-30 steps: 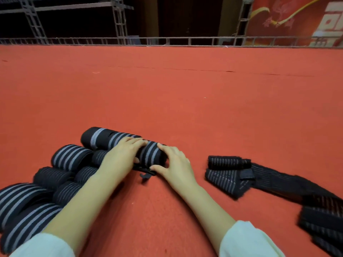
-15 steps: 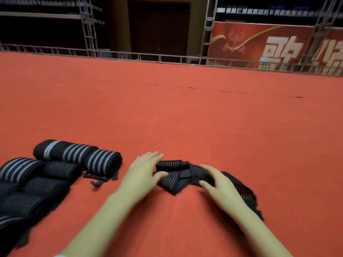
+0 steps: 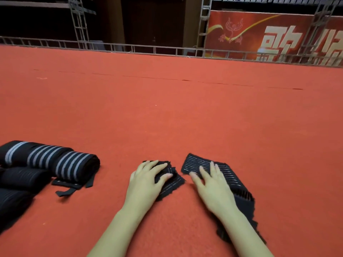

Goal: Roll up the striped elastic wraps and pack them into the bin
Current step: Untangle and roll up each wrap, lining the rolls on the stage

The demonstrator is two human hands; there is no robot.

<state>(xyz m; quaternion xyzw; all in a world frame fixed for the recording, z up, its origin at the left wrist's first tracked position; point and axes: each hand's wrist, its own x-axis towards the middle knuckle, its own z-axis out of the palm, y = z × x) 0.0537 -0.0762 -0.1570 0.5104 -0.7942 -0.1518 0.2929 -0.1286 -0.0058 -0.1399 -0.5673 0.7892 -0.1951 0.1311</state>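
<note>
An unrolled black wrap with thin pale stripes lies on the red carpet in two parts. My left hand [image 3: 148,179] presses on its crumpled end [image 3: 172,182], fingers curled over it. My right hand [image 3: 213,184] lies flat, fingers spread, on the flat stretch of the wrap [image 3: 196,162], which trails back under my forearm to the lower right. At the left sit several rolled wraps [image 3: 74,164], black with grey stripes, side by side, with a loose strap end [image 3: 68,188] sticking out. No bin is in view.
Red carpet [image 3: 176,112] stretches ahead to a low metal railing [image 3: 148,49]. Beyond it stand metal truss posts [image 3: 79,23] and a red banner with white characters [image 3: 269,38].
Both hands left the finished roll, went right to the loose wrap and pulled its two parts apart. The view shifted right, so the rolls now sit further left.
</note>
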